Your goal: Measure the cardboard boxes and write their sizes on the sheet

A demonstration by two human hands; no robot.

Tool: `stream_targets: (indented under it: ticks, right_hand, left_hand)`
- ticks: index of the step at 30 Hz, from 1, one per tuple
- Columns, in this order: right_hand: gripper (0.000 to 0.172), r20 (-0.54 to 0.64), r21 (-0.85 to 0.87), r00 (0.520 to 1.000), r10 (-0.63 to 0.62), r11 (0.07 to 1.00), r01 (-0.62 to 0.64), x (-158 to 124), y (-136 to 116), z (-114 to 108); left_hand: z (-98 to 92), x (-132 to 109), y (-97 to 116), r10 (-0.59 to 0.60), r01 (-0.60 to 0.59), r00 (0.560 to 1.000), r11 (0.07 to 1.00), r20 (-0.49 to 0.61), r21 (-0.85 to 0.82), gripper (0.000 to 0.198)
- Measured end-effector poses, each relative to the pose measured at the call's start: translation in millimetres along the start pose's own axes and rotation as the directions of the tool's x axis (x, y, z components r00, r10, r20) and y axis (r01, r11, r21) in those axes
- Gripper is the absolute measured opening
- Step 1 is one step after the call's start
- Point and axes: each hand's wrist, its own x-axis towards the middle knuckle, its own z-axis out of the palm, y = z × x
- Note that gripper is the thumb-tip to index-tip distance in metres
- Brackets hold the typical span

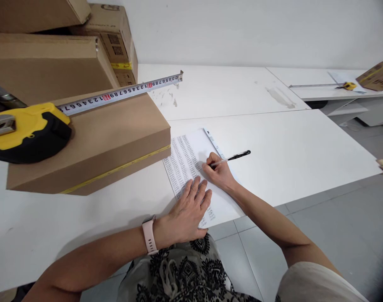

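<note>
My right hand [221, 173] is closed around a black and clear pen [238, 155], its tip against a sheet of paper [193, 144] covered with columns of small handwriting. Flat on the lower part of that sheet lies my left hand [191, 207], fingers spread, with a pale pink watch band on the wrist. To the left of the paper stands a long brown cardboard box [116, 130] with yellow tape along its side. On top of the box rests a yellow and black tape measure [30, 132], its marked blade [125, 92] pulled out past the box's far end.
Larger cardboard boxes [43, 63] are stacked at the back left against the wall. The white table [273, 147] ends at the right, above a tiled floor. A second table further right bears another tape measure [349, 86] and a small carton [377, 76].
</note>
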Motion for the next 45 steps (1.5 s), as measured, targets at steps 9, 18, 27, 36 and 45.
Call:
stream_targets:
  ticks: [9,18,27,36,45]
  right_hand:
    - [0.026,0.001,-0.012,1.000,-0.008,1.000,0.008,0.3,-0.3,1.0]
    - [0.025,0.028,0.002,1.000,0.012,1.000,-0.012,0.7,3.0,-0.9]
    - [0.024,0.023,-0.003,0.999,0.022,1.000,-0.022,1.2,0.6,-1.0]
    - [0.025,0.007,-0.011,1.000,0.008,1.000,-0.008,1.9,3.4,-1.4]
    - [0.024,0.009,-0.012,1.000,0.030,0.999,-0.030,2.4,1.7,-2.3]
  left_hand:
    - [3.6,-0.8,0.0,0.001,-0.001,1.000,1.000,-0.029,0.017,0.106]
    - [3.4,-0.2,-0.1,0.001,0.000,0.999,1.000,-0.037,0.020,0.108]
    - [3.4,-0.4,0.3,0.001,-0.001,1.000,1.000,-0.029,0.007,0.107]
    - [1.4,-1.0,0.2,0.007,-0.007,1.000,1.000,-0.023,0.000,0.107]
    - [3.4,-0.5,-0.5,0.005,-0.005,1.000,1.000,-0.027,-0.002,0.107]
